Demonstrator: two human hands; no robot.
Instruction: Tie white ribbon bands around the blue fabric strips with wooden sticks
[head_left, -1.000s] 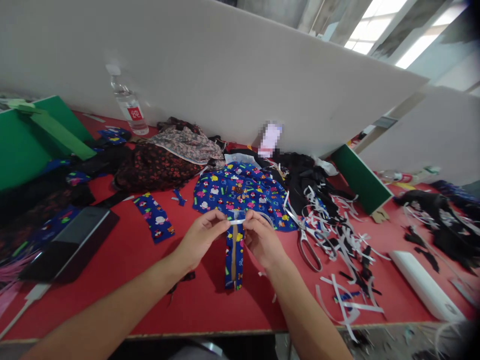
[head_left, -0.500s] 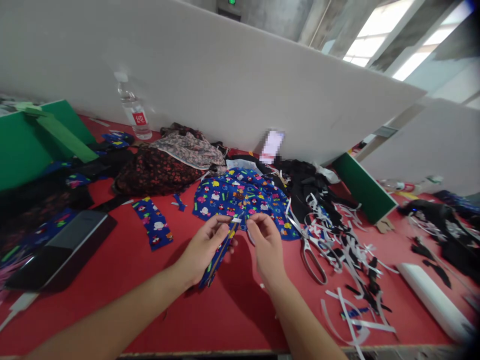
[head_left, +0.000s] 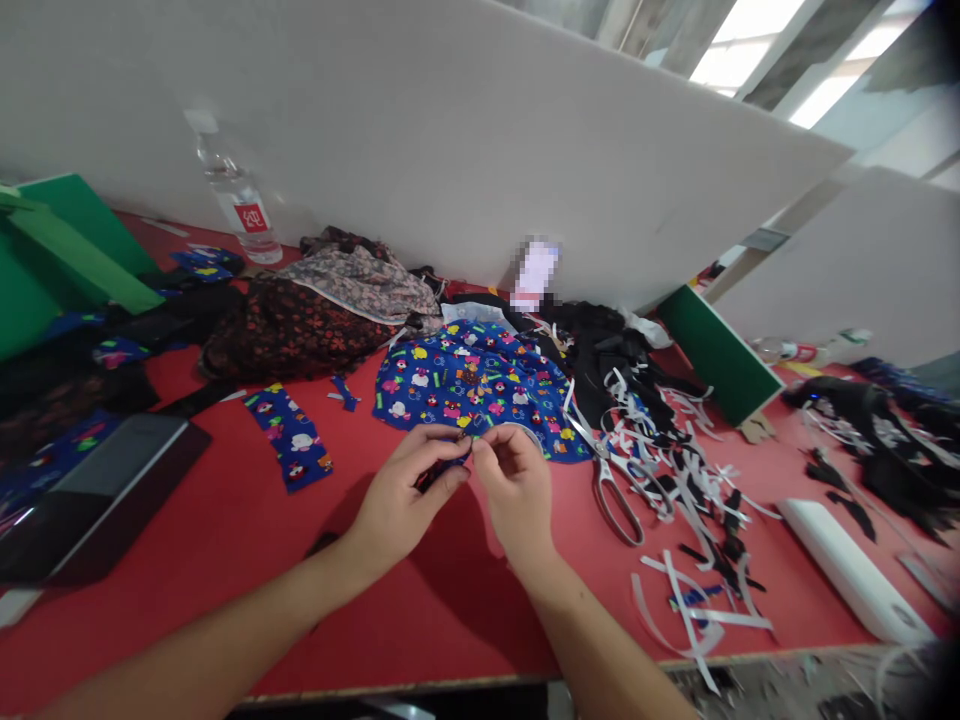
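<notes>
My left hand (head_left: 401,495) and my right hand (head_left: 512,482) meet over the red table (head_left: 247,540), fingers pinched together. Between them is a small blue cartoon-print fabric strip (head_left: 444,466), mostly hidden in the left hand's fingers. My right fingertips pinch at its upper end; what they hold there is too small to make out. Just beyond the hands lies a larger blue cartoon-print cloth (head_left: 472,385). A pair of scissors (head_left: 611,480) lies to the right of my right hand.
Another blue print strip (head_left: 289,435) lies left of the hands. Dark floral fabrics (head_left: 300,325), a water bottle (head_left: 236,205), green boards (head_left: 67,255) and a dark box (head_left: 90,495) fill the left. White and black strip offcuts (head_left: 690,490) and a white tube (head_left: 844,570) lie right.
The fabric strip hung down between my hands a second ago; it has since been gathered up into my left hand, and both hands have drawn closer together.
</notes>
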